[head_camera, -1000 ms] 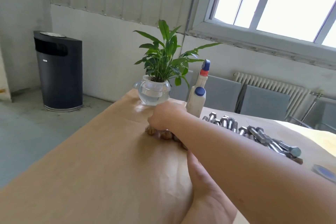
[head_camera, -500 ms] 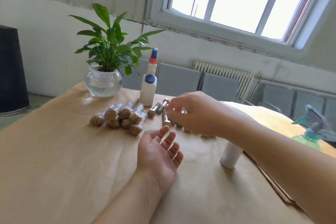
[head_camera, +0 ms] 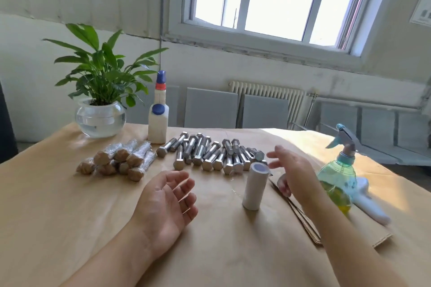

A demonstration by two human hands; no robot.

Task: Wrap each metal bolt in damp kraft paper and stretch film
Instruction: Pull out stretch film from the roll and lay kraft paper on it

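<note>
Both hands, left hand (head_camera: pixel 163 202) palm-up and right hand (head_camera: pixel 289 170), hold nothing beside the unlabelled film roll (head_camera: pixel 254 185).

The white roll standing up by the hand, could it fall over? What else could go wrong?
Maybe. The right hand hovers open right beside the upright white roll, so a careless sweep could tip it toward the bare bolts. The spray bottle stands just behind that forearm; an elbow nudge might topple it and wet the kraft paper sheets.
</note>
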